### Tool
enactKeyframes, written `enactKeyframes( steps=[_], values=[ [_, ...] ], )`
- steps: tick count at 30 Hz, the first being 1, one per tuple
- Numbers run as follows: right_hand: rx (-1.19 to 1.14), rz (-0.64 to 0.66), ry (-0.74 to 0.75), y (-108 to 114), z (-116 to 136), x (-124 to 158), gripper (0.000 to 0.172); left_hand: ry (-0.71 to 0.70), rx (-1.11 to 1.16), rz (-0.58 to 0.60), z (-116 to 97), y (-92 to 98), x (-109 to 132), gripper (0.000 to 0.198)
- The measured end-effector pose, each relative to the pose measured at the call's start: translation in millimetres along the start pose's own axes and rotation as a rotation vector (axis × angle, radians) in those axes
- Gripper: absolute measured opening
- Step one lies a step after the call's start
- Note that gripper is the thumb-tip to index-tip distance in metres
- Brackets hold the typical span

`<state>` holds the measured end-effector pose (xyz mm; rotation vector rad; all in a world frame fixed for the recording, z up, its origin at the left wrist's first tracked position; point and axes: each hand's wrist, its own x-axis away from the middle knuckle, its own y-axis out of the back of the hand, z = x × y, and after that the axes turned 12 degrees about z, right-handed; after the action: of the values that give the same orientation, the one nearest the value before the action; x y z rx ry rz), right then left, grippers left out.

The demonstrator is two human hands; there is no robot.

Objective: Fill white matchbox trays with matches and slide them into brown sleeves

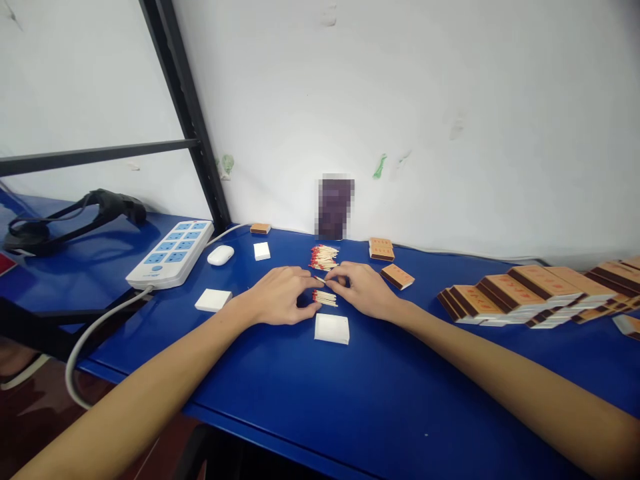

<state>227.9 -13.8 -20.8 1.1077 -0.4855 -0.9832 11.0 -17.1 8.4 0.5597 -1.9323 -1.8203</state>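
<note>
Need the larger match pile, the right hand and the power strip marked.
Larger match pile (pixel 325 257): head view, middle of the heap.
Right hand (pixel 364 288): head view, back of the hand.
Power strip (pixel 173 251): head view, middle of the socket face.

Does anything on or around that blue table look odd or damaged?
Yes: the white wall has green marks and pale blemishes, perhaps scuffs. Also odd, the dark shape behind the matches is blurred into blocks, hiding what it is.
</note>
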Motion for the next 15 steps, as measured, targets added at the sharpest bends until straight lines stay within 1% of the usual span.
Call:
enactKeyframes(
  steps=[3,7,11,15],
  values=[
    [-0.022,0.036,0.007,3.1,0.5,-0.2,0.019,0.053,0.015,-0.021,2.7,-0.9,-0.3,0.041],
    [-0.113,0.116,0.065,10.4,2.0,3.7,0.019,0.118,0.005,-0.026,9.5,-4.0,-1.3,0.042],
    [-0.154,0.132,0.07,15.3,5.4,8.8,0.024,0.101,0.032,-0.001,10.4,-4.1,-1.3,0.041],
    [-0.069,0.163,0.091,20.5,12.3,12.9,0.032,0.059,0.064,0.022,5.7,-2.1,-0.2,0.044]
  ],
)
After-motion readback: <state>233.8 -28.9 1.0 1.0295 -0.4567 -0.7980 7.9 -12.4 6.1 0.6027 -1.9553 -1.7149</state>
